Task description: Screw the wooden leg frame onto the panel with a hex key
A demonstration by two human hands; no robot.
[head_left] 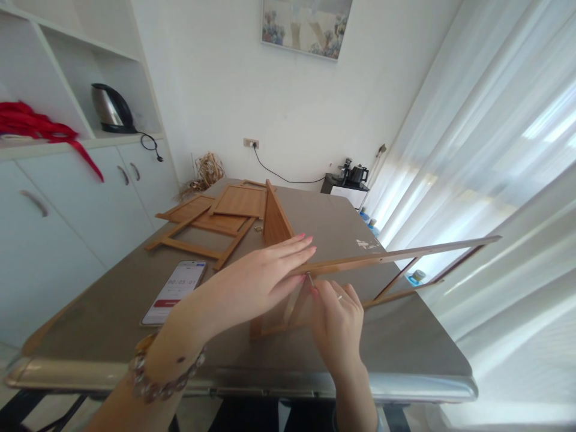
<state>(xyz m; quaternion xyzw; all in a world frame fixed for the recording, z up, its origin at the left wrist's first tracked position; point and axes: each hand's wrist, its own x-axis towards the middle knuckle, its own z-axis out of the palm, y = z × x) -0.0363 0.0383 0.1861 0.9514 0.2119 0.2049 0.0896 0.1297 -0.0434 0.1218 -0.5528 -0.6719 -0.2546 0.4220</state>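
A partly joined wooden frame (355, 262) stands on the table, its long rails reaching right past the table edge. An upright wooden panel (275, 216) joins it at the left. My left hand (270, 270) rests across this corner, fingers stretched over the top and thumb against the rail's near side. Just below the rail, my right hand (337, 315) is closed in a pinch round a thin metal piece (310, 278) whose tip meets the wood. Whether that piece is a hex key or a screw I cannot tell; my fingers cover most of it.
Loose wooden panels (238, 201) and an open wooden frame (193, 246) lie at the table's left. A phone (175, 291) showing a timer is near my left forearm. Small brass-coloured hardware (258, 228) sits by the upright panel. White curtains (508, 240) hang at the right.
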